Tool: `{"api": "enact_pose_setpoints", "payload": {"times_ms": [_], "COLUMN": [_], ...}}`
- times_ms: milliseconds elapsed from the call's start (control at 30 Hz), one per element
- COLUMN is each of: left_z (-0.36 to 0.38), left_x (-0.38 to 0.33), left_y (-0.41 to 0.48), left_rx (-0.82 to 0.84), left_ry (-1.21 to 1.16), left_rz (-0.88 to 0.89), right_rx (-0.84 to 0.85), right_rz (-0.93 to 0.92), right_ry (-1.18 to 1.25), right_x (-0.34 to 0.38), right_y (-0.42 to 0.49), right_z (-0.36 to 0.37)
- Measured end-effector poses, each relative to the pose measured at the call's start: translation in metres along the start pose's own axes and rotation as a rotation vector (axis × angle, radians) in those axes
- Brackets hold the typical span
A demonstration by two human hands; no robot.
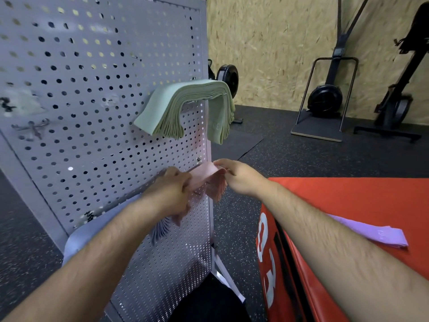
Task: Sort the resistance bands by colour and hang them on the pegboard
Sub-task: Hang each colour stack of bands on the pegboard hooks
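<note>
Low on the pegboard [92, 126], pink resistance bands [204, 176] are gripped by left hand [171, 190] and right hand [238, 178]; square seating is judged necessary next.

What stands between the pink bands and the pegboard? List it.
Nothing visible. The left hand and right hand hold the pink bands right against the pegboard, below the hanging green bands. The peg under them cannot be made out.
</note>
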State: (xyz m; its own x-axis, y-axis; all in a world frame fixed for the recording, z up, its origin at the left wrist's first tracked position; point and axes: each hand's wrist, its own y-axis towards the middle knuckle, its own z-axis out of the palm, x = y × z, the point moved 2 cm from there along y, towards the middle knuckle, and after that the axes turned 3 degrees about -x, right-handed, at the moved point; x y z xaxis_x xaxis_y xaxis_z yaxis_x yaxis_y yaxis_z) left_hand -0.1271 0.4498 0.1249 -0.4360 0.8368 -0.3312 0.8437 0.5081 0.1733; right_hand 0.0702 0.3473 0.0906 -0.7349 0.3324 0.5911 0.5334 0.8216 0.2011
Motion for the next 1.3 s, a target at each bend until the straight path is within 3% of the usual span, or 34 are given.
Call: {"api": "enact_pose_setpoints", "payload": {"times_ms": [233, 333, 500, 667, 833, 1033, 1200, 1300], "left_z": [0.000, 0.002, 0.017, 0.067, 0.114, 0.135, 0.189, 0.237], "left_x": [-0.006, -0.014, -0.061, -0.113, -0.130, -0.110, -0.063, -0.025], "left_y": [-0.001, -0.002, -0.002, 0.006, 0.007, 0.000, -0.031, -0.052], "left_rx": [-0.088, -0.206, -0.439, -0.403, -0.338, -0.252, -0.092, 0.029], "left_ry": [0.152, 0.312, 0.385, 0.325, 0.253, 0.112, -0.114, -0.095], "left_rz": [0.007, 0.034, 0.207, 0.408, 0.442, 0.436, 0.286, 0.157], "right_rx": [-0.147, -0.221, -0.341, -0.341, -0.278, -0.141, 0.131, 0.267], "right_rz": [-0.041, -0.032, -0.072, -0.026, 0.095, 0.028, 0.033, 0.054], "right_ry": [-0.241, -0.311, -0.386, -0.444, -0.330, -0.276, -0.163, -0.130], "right_x": [0.012, 0.016, 0.018, -0.016, -0.067, -0.066, -0.091, -0.110], "right_y": [-0.023, -0.034, -0.067, -0.116, -0.148, -0.142, -0.146, -0.148], "right_z": [-0.010, -0.011, -0.018, -0.030, -0.022, 0.011, 0.064, 0.101]}}
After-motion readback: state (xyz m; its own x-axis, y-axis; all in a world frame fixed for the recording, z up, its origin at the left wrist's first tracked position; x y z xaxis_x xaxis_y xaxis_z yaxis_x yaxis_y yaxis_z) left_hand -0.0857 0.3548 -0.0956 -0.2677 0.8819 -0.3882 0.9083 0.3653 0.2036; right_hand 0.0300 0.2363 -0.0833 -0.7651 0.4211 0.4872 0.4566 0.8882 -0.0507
